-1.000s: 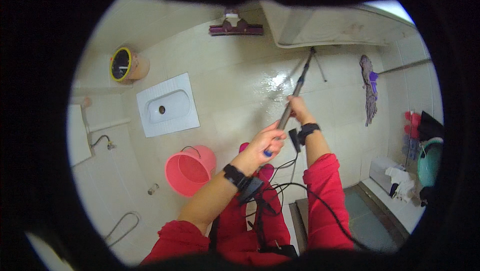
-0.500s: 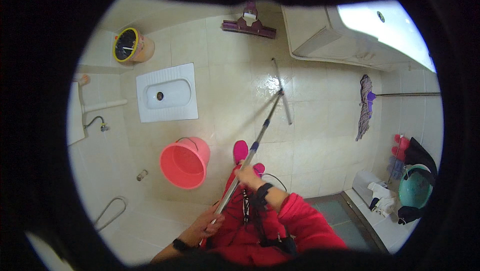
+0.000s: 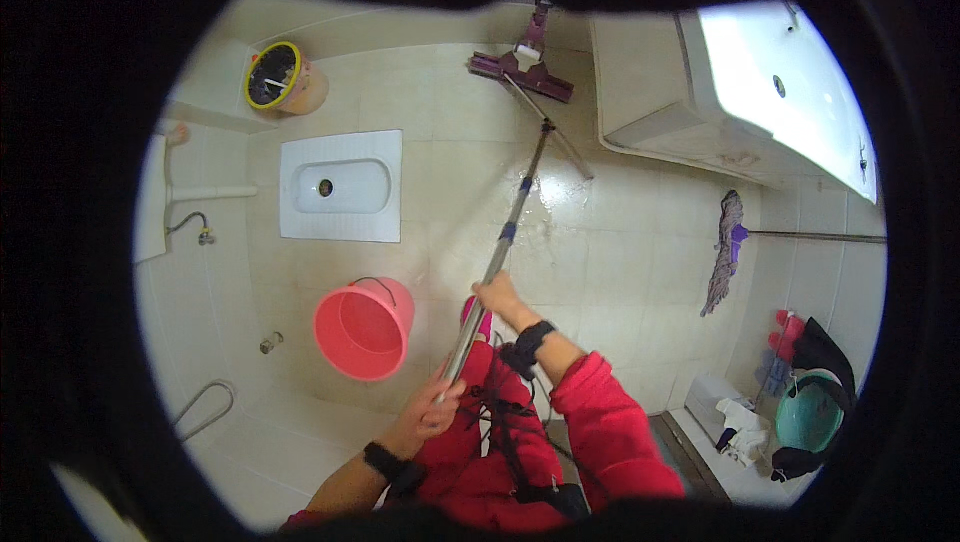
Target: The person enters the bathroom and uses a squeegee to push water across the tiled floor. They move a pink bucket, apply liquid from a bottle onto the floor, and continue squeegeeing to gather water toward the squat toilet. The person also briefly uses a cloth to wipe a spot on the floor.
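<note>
A floor squeegee [image 3: 519, 204] with a long metal pole slants away from me across the tiles. My left hand [image 3: 432, 410] is closed round the lower end of its pole, near my lap. Further up the pole, my right hand [image 3: 505, 300] grips it too. The thin squeegee blade [image 3: 570, 149] lies on wet floor [image 3: 555, 197]; its far end comes up to or slightly overlaps a purple sponge mop head [image 3: 545, 82] by the back wall. I cannot tell whether the two touch.
Left of my feet stands a pink bucket [image 3: 362, 334]. Beyond it is a white squat toilet [image 3: 390, 214], with a yellow-rimmed bin [image 3: 312, 92] behind. A sink cabinet [image 3: 645, 82] is at back right. A string mop [image 3: 722, 257] and a green basin [image 3: 808, 417] are on the right.
The squeegee has moved away from me, its blade now reaching the sponge mop head. Both hands have gone forward with the pole and kept their grip. The view has shifted slightly.
</note>
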Tool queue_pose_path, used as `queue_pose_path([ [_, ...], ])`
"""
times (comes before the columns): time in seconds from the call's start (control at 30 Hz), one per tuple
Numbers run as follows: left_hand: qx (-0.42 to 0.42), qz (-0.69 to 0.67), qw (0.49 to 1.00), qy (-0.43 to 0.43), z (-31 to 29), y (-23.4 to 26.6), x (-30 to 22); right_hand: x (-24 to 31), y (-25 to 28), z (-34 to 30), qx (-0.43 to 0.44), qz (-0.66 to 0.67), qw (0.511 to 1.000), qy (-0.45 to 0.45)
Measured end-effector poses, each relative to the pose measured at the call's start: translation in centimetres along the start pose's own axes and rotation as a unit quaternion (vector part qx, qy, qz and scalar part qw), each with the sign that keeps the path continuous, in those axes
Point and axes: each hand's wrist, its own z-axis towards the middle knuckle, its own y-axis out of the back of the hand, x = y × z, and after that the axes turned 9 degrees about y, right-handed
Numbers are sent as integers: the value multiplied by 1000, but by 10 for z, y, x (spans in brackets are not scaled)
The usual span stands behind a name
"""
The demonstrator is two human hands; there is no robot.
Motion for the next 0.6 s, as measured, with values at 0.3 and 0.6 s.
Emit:
queue_pose_path([
  [0.3, 180, -109, 977, 21, 100, -46, -59, 15, 94, 96, 4, -106, 992, -69],
  [0.6, 50, -175, 977, 107, -68, 55, 30, -37, -86, -38, 255, -193, 947, 30],
])
